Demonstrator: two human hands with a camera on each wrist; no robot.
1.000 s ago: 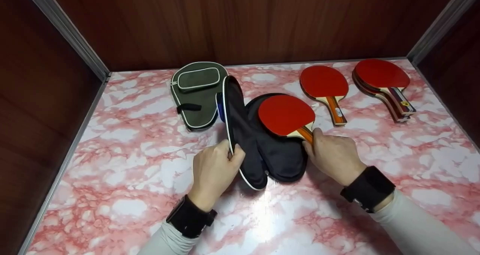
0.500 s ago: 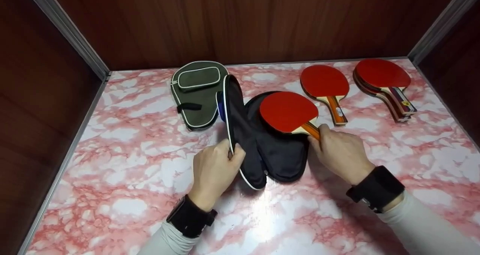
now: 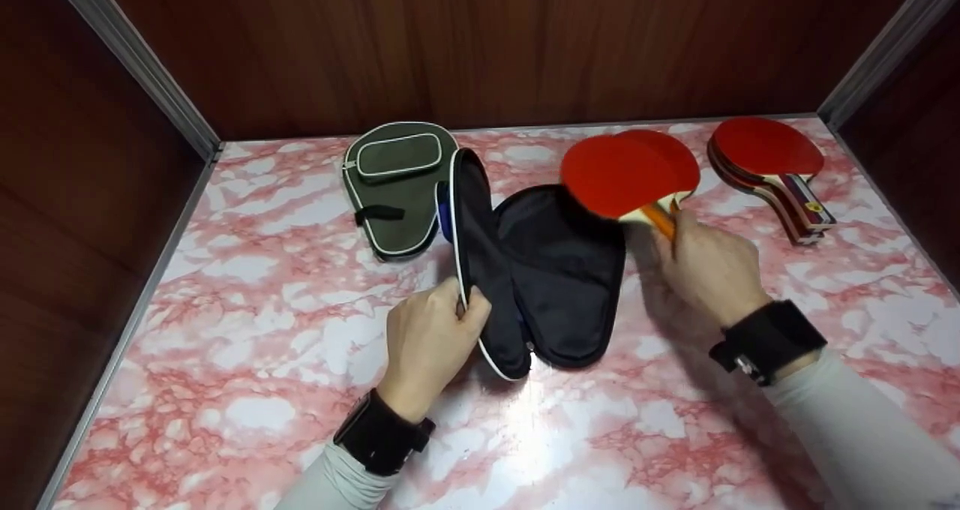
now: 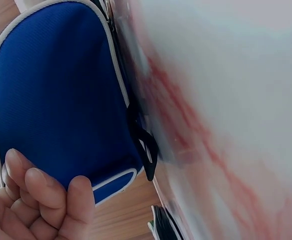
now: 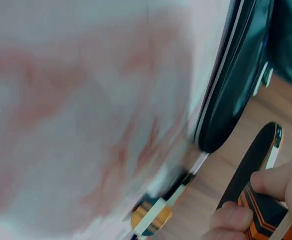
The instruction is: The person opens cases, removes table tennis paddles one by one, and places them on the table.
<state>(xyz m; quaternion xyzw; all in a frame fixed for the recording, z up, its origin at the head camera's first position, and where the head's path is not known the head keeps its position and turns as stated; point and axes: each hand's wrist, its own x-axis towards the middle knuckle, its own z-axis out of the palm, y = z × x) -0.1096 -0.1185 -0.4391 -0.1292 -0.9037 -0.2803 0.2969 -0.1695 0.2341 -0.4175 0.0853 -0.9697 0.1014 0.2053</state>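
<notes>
My left hand (image 3: 435, 337) pinches the white-piped edge of a padded paddle case (image 3: 562, 292), holding its flap upright so the black lining shows. The outside of that case is blue (image 4: 60, 95) in the left wrist view, with fingers curled against it. My right hand (image 3: 709, 259) grips the orange-striped handle of a red table tennis paddle (image 3: 611, 172), raised above the table. In the head view this paddle overlaps a second red paddle (image 3: 679, 157) lying behind it. The right wrist view shows the held paddle edge-on, its dark side (image 5: 248, 165) visible beside the thumb.
An olive green paddle case (image 3: 397, 210) with white piping lies at the back left. At the back right is a stack of several paddles (image 3: 765, 150), red side up. Brown wooden walls (image 3: 510, 45) enclose the marbled pink and white table (image 3: 247, 322).
My right hand has lifted the paddle off the case's lining and carried it back and to the right. The left hand keeps its hold on the flap, nearly still.
</notes>
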